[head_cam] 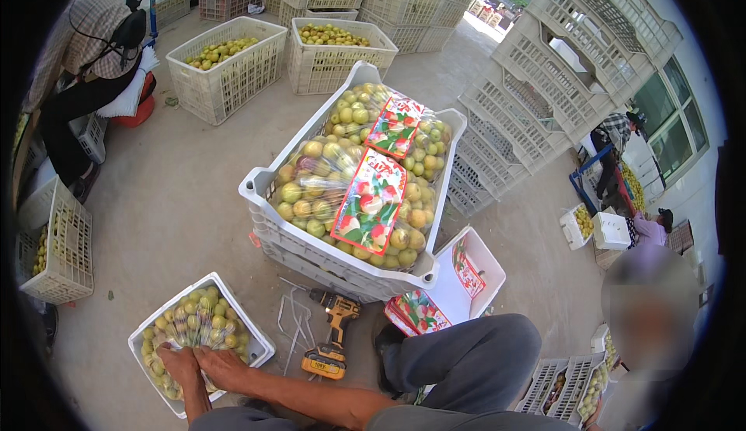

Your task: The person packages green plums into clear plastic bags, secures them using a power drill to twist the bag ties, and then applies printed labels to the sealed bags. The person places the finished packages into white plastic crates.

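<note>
My left hand (182,366) and my right hand (222,367) meet over a white foam box (256,346) on the floor. Both are shut on the gathered top of a clear plastic bag (195,332) filled with yellow-green, plum-like fruit (204,303) inside the box. A yellow-and-black cordless drill (336,320) lies to the right, a long thin bit in its chuck. Beside it are several bent pale strips (296,320). Ahead stands a stack of pale plastic crates (309,256); its top one holds bagged fruit with two printed fruit-picture cards (372,201) on it.
An open white box (443,279) with more printed cards (421,311) stands by my right knee (501,343). Fruit crates (233,75) line the back. Tall crate stacks (542,81) rise on the right. One person (99,52) sits at left; others (612,133) work at right.
</note>
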Available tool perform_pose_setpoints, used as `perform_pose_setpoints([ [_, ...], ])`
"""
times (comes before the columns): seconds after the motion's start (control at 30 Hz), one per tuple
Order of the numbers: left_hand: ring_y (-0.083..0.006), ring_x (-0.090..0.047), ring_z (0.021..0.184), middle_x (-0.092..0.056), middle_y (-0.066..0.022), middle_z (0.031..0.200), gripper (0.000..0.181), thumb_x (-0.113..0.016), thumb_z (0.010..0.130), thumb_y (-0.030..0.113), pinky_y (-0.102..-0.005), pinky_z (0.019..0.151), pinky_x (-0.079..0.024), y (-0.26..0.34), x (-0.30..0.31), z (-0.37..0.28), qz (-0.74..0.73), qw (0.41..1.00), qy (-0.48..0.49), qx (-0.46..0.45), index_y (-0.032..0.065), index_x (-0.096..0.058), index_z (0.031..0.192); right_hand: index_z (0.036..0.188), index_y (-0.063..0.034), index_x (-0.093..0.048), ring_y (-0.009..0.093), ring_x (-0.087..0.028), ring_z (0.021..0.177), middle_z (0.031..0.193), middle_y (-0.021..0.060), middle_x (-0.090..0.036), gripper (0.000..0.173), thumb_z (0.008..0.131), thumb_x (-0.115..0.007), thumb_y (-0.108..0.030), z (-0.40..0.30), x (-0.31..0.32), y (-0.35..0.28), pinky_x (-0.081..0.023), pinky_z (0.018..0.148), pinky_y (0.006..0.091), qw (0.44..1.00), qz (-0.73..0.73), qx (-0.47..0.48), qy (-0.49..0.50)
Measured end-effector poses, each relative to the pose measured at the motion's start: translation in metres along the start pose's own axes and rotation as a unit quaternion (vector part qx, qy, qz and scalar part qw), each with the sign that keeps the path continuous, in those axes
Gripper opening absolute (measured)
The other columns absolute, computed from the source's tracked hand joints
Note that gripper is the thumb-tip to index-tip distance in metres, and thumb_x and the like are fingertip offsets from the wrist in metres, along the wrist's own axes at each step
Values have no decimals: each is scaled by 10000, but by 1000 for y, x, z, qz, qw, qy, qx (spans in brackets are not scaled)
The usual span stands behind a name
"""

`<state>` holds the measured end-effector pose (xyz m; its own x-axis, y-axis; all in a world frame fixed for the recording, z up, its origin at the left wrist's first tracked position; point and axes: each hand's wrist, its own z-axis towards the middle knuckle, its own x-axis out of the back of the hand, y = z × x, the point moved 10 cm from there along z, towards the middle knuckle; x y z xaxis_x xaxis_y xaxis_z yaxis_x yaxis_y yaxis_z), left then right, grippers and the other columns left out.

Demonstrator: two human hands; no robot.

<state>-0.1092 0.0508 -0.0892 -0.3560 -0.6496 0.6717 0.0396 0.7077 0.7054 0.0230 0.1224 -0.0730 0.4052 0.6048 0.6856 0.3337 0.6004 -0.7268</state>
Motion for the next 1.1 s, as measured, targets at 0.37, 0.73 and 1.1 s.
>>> perform_pose_setpoints([
  [0.37, -257, -619, 729, -635, -131, 941, 387, -533, 859, 22, -378, 666, -520, -62, -30, 46, -296, 950, -4, 101, 32, -506, 1245, 1039, -1, -636, 394, -681, 897, 926, 202, -658, 193, 870, -646, -93, -82, 346, -75, -536, 738, 505, 967, -49, 221, -120],
  [0.73, -209, -549, 656, -575, -82, 809, 381, -546, 925, 51, -338, 587, -467, -26, -25, 8, -264, 943, -88, 179, 101, -523, 1302, 1051, 0, -699, 357, -700, 906, 992, 194, -726, 265, 805, -676, -93, -282, 755, 101, -553, 805, 431, 816, -340, -227, 408],
  [1.1, -134, -448, 571, -483, -19, 688, 378, -508, 989, 13, -274, 474, -358, -38, -29, -6, -265, 910, -116, 297, 165, -534, 1335, 945, 8, -731, 275, -726, 752, 842, 176, -742, 151, 821, -679, -61, -171, 786, 193, -557, 725, 359, 760, -258, -151, 577],
])
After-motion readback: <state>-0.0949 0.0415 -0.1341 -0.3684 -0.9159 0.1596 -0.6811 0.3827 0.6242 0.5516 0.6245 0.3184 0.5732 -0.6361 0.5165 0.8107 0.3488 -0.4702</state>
